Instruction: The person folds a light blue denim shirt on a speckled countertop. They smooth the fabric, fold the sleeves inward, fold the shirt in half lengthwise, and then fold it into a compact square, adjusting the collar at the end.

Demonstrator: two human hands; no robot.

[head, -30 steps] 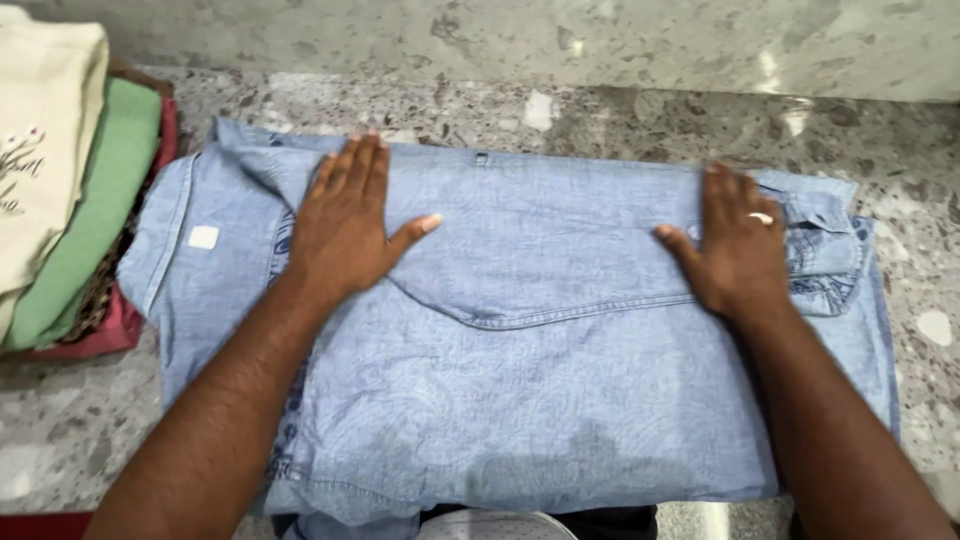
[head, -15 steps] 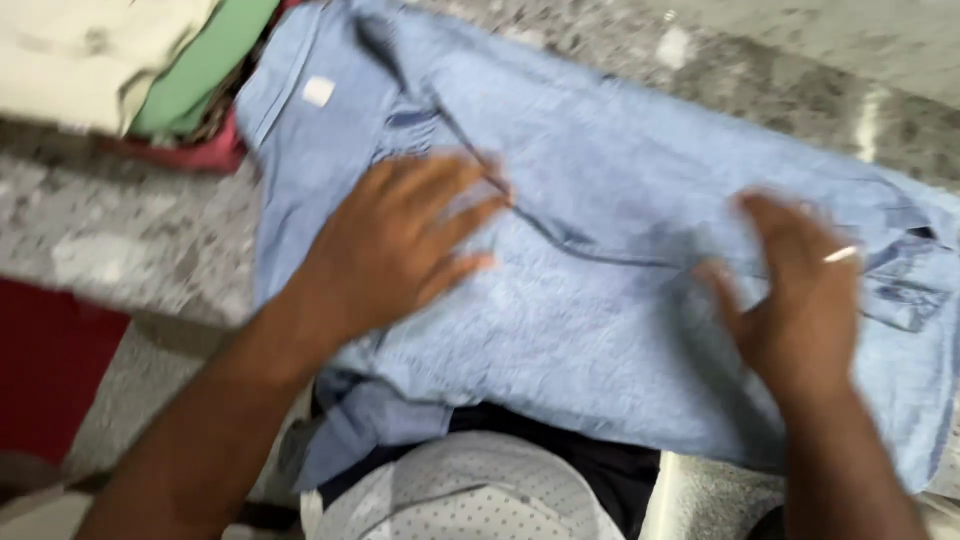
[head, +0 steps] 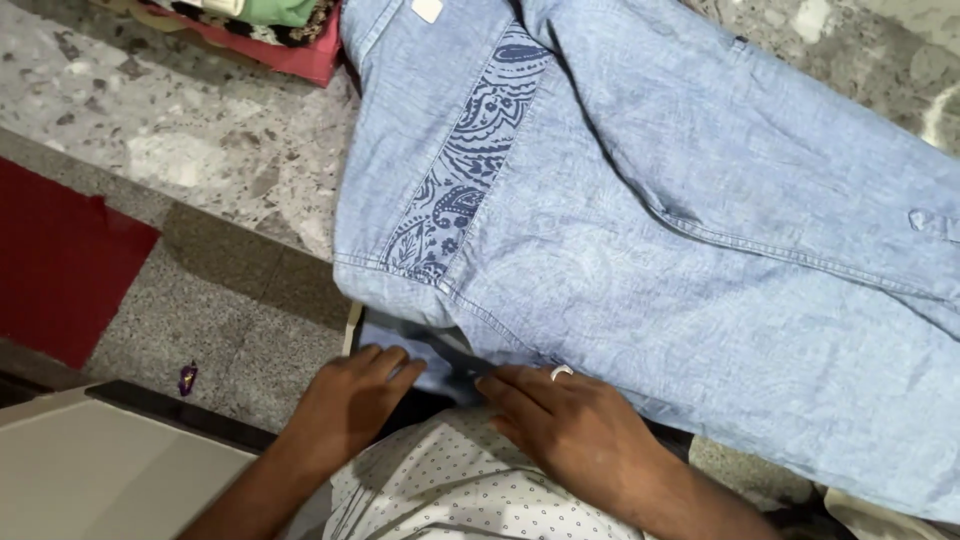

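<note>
1. One light blue shirt [head: 700, 230] lies spread over the speckled stone tabletop [head: 200, 150], filling the middle and right of the frame, with a darker paisley strip [head: 465, 170] running down its left part and a small white label [head: 427, 9] at the top edge.
2. Both hands are at the bottom centre, at the shirt's near hem where it hangs over the tabletop's edge. The left hand [head: 345, 405] has its fingers curled onto the hanging cloth; the right hand [head: 570, 430], wearing one ring [head: 561, 372], lies flat with its fingertips on the same hem.
3. Grip: both seem lightly pinched on the hem; a firm hold cannot be told.
4. The step looks like gathering the lower edge for a fold; the next move calls for both hands lifting evenly.
5. One stack of folded clothes [head: 270, 30] sits at upper left; a red patch of floor [head: 60, 260] shows at left.
</note>
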